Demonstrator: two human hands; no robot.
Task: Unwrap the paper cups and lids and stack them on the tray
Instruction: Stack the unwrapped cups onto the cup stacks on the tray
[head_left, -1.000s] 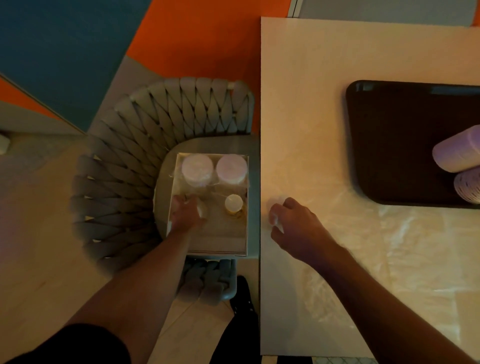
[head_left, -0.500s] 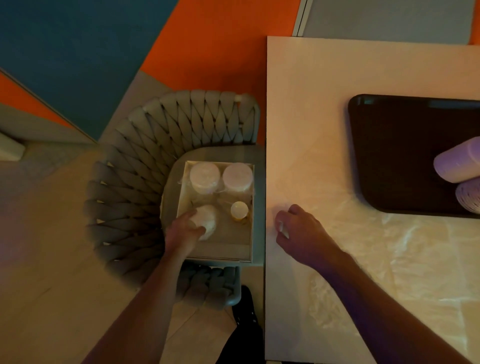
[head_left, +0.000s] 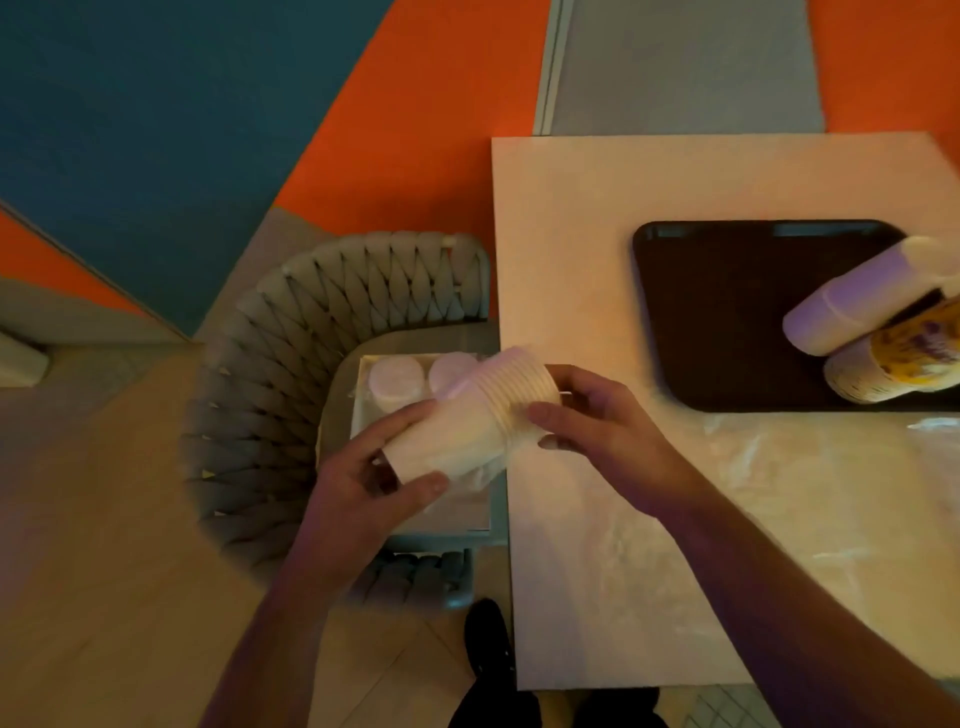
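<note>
Beside the table (head_left: 597, 249), left hand (head_left: 363, 483) grips the cup stack (head_left: 470, 421) base; right hand (head_left: 597, 415) pinches its rim end, tilted toward the tray (head_left: 717, 322).

Dim, warm light. My pale tabletop (head_left: 649, 218) fills three o'clock; a grey woven chair (head_left: 291, 374) sits at nine, over orange-and-teal carpet (head_left: 208, 104) toward eleven.

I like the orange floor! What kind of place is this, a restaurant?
Probably a cafe or canteen, though I can't be sure. A dark serving tray sits on a pale table beside a woven chair, and stacks of paper cups are being unpacked, as staff might do.
</note>
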